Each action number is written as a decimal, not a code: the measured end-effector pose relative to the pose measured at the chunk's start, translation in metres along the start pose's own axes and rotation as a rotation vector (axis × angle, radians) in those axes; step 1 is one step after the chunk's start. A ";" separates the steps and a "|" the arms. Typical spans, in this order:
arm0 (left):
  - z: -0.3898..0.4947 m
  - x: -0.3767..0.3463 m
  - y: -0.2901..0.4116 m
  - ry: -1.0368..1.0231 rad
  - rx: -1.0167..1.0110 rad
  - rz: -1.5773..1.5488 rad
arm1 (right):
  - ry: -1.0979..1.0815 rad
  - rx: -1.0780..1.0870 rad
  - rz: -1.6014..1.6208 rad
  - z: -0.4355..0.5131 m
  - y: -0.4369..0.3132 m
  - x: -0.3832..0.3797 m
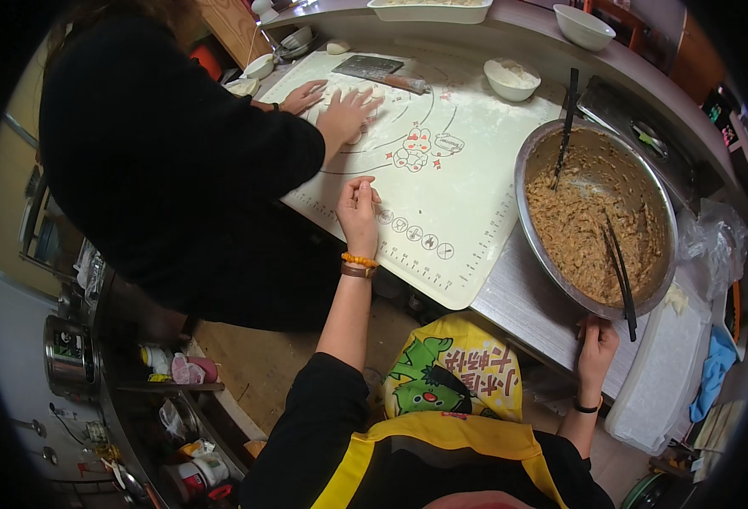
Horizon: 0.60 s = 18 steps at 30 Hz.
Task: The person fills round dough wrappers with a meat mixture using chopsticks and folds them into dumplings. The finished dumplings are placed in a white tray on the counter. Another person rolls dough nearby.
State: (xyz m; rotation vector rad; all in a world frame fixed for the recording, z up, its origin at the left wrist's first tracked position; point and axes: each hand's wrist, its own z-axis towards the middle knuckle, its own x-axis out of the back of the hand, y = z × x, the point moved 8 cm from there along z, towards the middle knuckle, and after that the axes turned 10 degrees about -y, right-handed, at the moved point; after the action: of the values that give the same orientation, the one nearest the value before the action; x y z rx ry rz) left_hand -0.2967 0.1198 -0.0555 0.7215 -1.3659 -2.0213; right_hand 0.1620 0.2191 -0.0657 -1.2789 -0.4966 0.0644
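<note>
My left hand [358,213] is over the near edge of a white silicone pastry mat [476,191], its fingers curled together; whether they hold anything small cannot be made out. My right hand [596,347] is at the near side of a large metal bowl [526,210] of minced filling [577,235], fingers bent near its rim; whether they grip it is unclear. Two pairs of black chopsticks stand in the filling, one at the back [567,127], one at the front [622,273]. Farther left on the mat, a co-worker's hands [348,118] rest over floured dough pieces [371,91].
A dough cleaver or scraper [367,65] and a rolling pin [407,83] lie at the mat's back, near a bowl of flour [512,79]. The co-worker [177,146] stands close on the left. A translucent plastic container [657,375] and plastic bag [714,245] are at right.
</note>
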 end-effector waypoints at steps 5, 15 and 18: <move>0.002 0.002 -0.005 0.012 -0.010 -0.019 | 0.001 0.003 0.002 0.000 0.001 0.001; -0.001 -0.002 0.002 0.001 -0.026 -0.038 | 0.011 -0.001 -0.017 0.000 0.001 0.002; -0.001 -0.002 0.002 -0.005 0.002 -0.037 | 0.010 -0.002 -0.019 0.000 0.002 0.001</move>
State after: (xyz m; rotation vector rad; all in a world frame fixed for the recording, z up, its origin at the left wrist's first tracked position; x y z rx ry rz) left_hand -0.2941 0.1199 -0.0536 0.7478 -1.3672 -2.0524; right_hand 0.1638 0.2199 -0.0668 -1.2758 -0.5009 0.0414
